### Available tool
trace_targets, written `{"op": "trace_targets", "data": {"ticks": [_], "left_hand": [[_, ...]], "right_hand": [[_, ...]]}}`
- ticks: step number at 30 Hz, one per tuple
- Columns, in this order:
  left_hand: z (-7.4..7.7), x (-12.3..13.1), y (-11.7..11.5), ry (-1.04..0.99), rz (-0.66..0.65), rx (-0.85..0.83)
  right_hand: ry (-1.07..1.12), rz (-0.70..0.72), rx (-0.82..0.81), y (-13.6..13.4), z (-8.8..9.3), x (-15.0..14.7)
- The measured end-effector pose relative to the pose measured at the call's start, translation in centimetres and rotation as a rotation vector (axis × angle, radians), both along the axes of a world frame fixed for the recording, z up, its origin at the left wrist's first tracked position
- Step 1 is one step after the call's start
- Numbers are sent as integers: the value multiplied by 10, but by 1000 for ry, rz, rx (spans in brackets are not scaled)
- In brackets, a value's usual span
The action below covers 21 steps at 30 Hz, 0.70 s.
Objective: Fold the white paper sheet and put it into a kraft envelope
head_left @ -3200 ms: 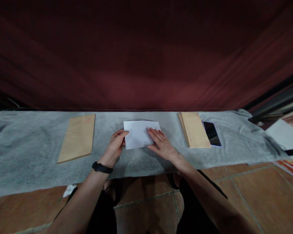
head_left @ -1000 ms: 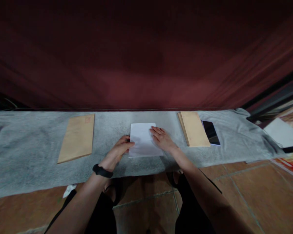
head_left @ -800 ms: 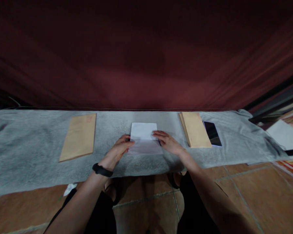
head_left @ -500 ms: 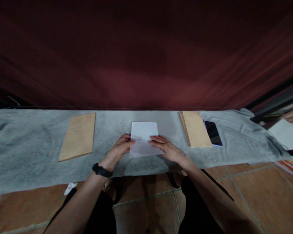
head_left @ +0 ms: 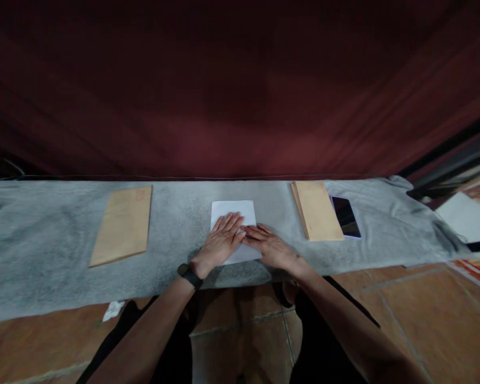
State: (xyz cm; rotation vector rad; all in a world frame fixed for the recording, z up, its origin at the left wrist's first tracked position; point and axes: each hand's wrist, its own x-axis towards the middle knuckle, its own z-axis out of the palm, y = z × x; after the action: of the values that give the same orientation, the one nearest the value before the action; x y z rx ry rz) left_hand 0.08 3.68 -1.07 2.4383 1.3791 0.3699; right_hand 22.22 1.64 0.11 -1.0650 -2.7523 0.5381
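A folded white sheet of paper [head_left: 234, 209] lies on the grey cloth [head_left: 44, 240] in front of me. My left hand [head_left: 220, 242] lies flat on the paper with its fingers stretched out, a black band on the wrist. My right hand [head_left: 270, 246] rests flat on the paper's near right part, its fingertips meeting those of the left hand. Neither hand grips anything.
A single brown envelope [head_left: 122, 224] lies on the cloth to the left. A stack of brown envelopes [head_left: 317, 209] lies to the right, with a dark phone [head_left: 345, 216] beside it. A dark red curtain [head_left: 240, 96] hangs behind. Tiled floor [head_left: 404, 314] shows below; a white board [head_left: 466, 217] sits far right.
The paper was turned from lying wide to lying tall. My left hand moved from the paper's left edge onto its top and flattened; my right hand slid to the near right part.
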Motion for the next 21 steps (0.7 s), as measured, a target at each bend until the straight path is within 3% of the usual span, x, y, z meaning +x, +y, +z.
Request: {"op": "trace_targets", "data": {"ticks": [5, 13, 15, 19, 21], "left_hand": [[-2, -7, 9, 176, 101, 97], [-8, -33, 23, 173, 227, 146], [-7, -31, 23, 131, 170, 162], [-4, -14, 21, 85, -90, 99], [-3, -3, 21, 95, -137, 62]], "right_hand": [[-13, -3, 28, -2, -4, 1], [17, -26, 40, -3, -8, 1], [25, -31, 43, -3, -8, 1], [22, -28, 58, -4, -10, -1], [19, -38, 69, -4, -11, -2]]}}
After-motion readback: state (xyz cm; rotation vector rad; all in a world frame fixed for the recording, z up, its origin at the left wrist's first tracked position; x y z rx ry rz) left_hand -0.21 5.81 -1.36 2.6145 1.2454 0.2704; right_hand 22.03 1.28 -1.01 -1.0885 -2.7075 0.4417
